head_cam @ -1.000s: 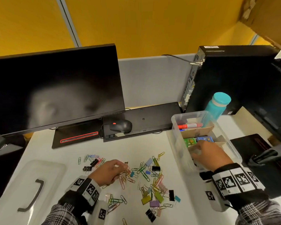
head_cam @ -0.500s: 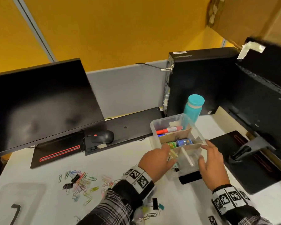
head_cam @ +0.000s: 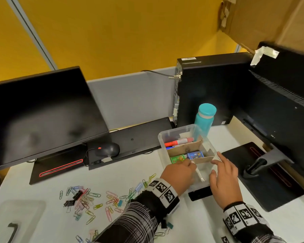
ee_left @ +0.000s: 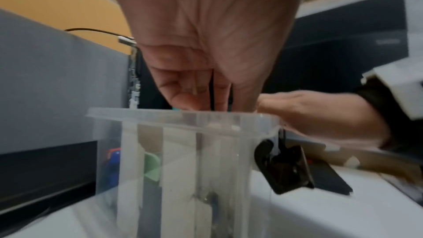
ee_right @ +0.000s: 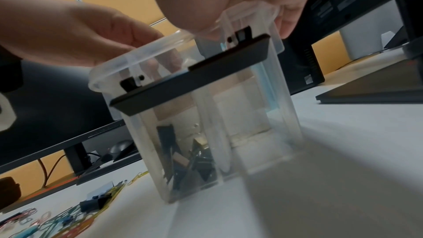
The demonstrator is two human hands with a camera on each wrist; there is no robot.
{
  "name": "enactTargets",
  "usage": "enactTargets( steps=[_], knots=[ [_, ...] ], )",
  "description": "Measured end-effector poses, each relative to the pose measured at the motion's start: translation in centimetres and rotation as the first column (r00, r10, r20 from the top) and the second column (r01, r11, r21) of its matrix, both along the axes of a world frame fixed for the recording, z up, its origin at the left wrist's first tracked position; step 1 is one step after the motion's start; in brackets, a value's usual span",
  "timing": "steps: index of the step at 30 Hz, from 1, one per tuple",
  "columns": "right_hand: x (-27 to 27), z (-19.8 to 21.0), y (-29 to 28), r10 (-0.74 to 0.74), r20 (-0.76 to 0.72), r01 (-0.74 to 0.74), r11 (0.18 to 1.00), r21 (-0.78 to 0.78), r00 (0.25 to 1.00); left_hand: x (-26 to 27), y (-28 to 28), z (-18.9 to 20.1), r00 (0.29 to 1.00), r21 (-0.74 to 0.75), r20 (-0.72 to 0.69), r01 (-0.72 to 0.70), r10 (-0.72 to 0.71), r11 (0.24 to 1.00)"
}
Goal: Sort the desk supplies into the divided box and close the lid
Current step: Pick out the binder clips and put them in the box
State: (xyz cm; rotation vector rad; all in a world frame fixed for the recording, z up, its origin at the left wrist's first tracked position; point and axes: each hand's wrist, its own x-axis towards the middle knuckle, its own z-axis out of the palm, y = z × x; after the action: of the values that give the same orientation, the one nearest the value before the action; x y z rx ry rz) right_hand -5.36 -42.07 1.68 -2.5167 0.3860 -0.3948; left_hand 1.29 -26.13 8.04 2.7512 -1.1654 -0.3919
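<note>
The clear divided box (head_cam: 175, 133) stands open at mid-desk, with cardboard partitions. A red marker (head_cam: 179, 142) lies in its far section; green and blue items (head_cam: 178, 158) lie in the middle one. My left hand (head_cam: 191, 163) hovers over the near-left compartment with its fingertips (ee_left: 201, 97) bunched downward at the rim; what they pinch is hidden. Dark binder clips (ee_right: 194, 166) lie in that compartment. My right hand (head_cam: 216, 163) rests on the box's right rim with straight fingers. Coloured paper clips (head_cam: 88, 199) are scattered at the left. The clear lid (head_cam: 19, 218) lies at the far left.
A black latch (head_cam: 200, 194) hangs on the box's near end. Behind the box stand a teal bottle (head_cam: 204, 120) and a computer tower (head_cam: 212, 88). One monitor (head_cam: 42, 120) and a mouse (head_cam: 107, 149) are at the left; a second monitor's stand (head_cam: 263, 172) is at the right.
My left hand left the clip pile and came over the box's near-left compartment. My right hand came out of the box and settled on its right rim. The head view swung right.
</note>
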Motion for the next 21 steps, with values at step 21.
enactTargets(
  steps=[21],
  knots=[
    [3.0,-3.0,17.3,0.590,-0.488,-0.711,0.697,-0.093,0.643,2.4,16.0,-9.0,0.983,0.075,-0.108,-0.139,0.146,0.987]
  ],
)
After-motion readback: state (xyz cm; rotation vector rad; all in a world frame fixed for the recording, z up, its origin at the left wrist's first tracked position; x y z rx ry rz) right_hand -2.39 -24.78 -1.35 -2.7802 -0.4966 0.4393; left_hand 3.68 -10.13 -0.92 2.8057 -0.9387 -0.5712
